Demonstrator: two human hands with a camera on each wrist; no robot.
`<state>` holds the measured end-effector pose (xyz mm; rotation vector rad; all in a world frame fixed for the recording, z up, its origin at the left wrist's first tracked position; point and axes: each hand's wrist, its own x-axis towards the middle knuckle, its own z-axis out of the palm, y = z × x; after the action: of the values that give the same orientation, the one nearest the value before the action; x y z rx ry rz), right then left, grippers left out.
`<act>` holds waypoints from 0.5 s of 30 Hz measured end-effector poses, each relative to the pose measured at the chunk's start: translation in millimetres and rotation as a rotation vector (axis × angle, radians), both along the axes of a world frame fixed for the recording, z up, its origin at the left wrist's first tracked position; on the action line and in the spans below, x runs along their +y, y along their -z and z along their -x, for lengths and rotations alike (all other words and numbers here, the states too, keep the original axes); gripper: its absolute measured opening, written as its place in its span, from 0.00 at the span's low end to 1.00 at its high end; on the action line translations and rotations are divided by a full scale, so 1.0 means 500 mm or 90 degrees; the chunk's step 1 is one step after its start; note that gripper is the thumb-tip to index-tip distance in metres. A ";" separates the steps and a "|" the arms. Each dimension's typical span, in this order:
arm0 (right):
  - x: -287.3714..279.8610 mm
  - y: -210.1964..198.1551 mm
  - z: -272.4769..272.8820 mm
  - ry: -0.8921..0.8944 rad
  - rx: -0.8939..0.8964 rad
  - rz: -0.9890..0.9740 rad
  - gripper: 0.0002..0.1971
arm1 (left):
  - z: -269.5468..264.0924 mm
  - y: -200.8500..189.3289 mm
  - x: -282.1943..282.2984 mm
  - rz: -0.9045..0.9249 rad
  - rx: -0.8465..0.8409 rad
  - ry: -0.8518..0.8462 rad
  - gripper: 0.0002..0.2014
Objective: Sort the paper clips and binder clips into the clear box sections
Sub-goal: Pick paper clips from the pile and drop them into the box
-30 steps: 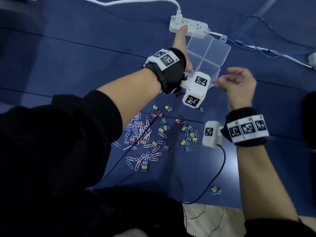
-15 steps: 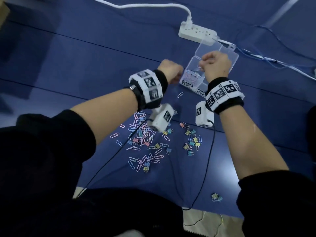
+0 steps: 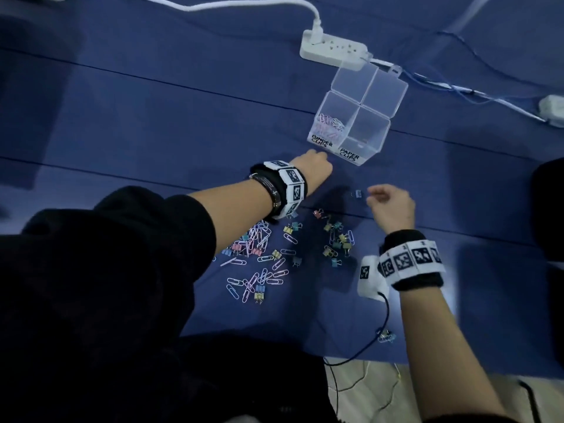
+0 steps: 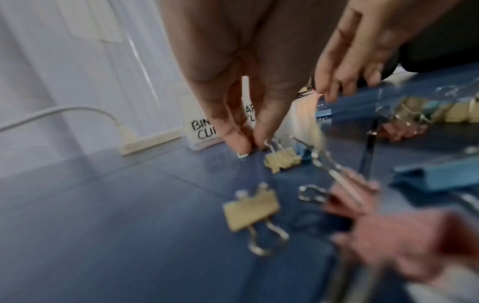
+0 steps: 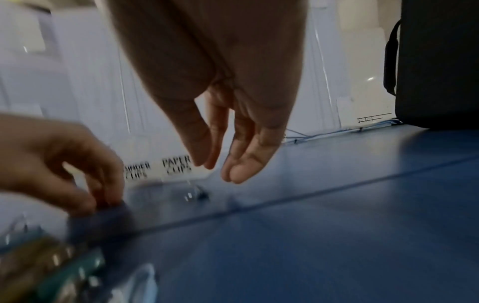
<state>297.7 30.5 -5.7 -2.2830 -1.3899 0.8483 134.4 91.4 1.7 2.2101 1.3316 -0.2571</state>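
The clear four-section box (image 3: 379,136) stands on the blue mat; pink paper clips (image 3: 329,125) lie in its section labelled BINDER CLIPS, while the PAPER CLIPS section looks bare. My left hand (image 3: 314,167) is down at the box's front left corner. In the left wrist view its thumb and forefinger (image 4: 252,146) pinch together on the mat, and what they pinch is hidden. My right hand (image 3: 375,196) hovers with fingers relaxed (image 5: 217,172) just right of a small blue binder clip (image 3: 356,194). Several loose paper clips (image 3: 262,257) and binder clips (image 3: 337,239) lie nearer to me.
A white power strip (image 3: 332,50) with its cord lies just behind the box, and thin blue cables (image 3: 457,87) run off to the right. A stray clump of binder clips (image 3: 386,337) sits by the mat's near edge. A dark bag (image 3: 549,209) stands at the right.
Both hands have come back from over the box. The left dropped to the mat where a loose paper clip lay by the box's front corner; the right swung right toward the blue binder clip.
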 end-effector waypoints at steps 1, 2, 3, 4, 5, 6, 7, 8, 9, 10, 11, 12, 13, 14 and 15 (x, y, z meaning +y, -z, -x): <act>-0.005 0.009 0.001 0.000 -0.010 0.015 0.11 | 0.004 0.002 -0.001 -0.003 -0.008 -0.009 0.17; -0.006 0.017 0.003 -0.002 -0.013 0.017 0.12 | 0.008 0.004 0.001 0.004 -0.028 -0.041 0.16; -0.003 0.022 0.007 -0.006 -0.018 0.008 0.12 | 0.011 0.003 0.002 0.015 -0.039 -0.083 0.16; 0.000 0.026 0.011 -0.015 -0.026 -0.008 0.13 | 0.013 0.001 0.001 0.020 -0.035 -0.114 0.15; 0.002 0.027 0.015 -0.027 -0.038 -0.022 0.13 | 0.014 -0.002 0.002 0.025 -0.020 -0.130 0.15; 0.003 0.028 0.019 -0.040 -0.051 -0.029 0.13 | 0.014 -0.004 0.002 0.027 -0.008 -0.134 0.16; 0.003 0.026 0.023 -0.051 -0.062 -0.029 0.14 | 0.014 -0.007 0.002 0.033 0.007 -0.129 0.16; 0.001 0.026 0.025 -0.054 -0.068 -0.024 0.13 | 0.015 -0.008 0.002 0.031 0.012 -0.122 0.16; -0.003 0.022 0.025 -0.050 -0.074 -0.014 0.12 | 0.018 -0.010 0.002 0.029 -0.004 -0.131 0.15; -0.008 0.019 0.023 -0.036 -0.079 0.001 0.10 | 0.025 -0.014 0.006 0.030 -0.045 -0.154 0.13; -0.016 0.015 0.017 -0.017 -0.079 0.024 0.08 | 0.035 -0.020 0.011 0.038 -0.094 -0.189 0.12; -0.030 0.013 0.013 -0.005 -0.073 0.054 0.07 | 0.047 -0.029 0.014 0.051 -0.138 -0.229 0.12; -0.047 0.012 0.013 -0.004 -0.063 0.083 0.07 | 0.061 -0.040 0.016 0.072 -0.170 -0.267 0.13; -0.065 0.013 0.017 -0.017 -0.052 0.105 0.07 | 0.075 -0.047 0.018 0.103 -0.209 -0.307 0.13; -0.084 0.014 0.026 -0.034 -0.045 0.116 0.06 | 0.090 -0.052 0.016 0.158 -0.262 -0.358 0.13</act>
<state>284.6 -11.5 -12.7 -2.4430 -1.4641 0.9538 89.1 99.3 27.9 1.5032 1.5149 0.2217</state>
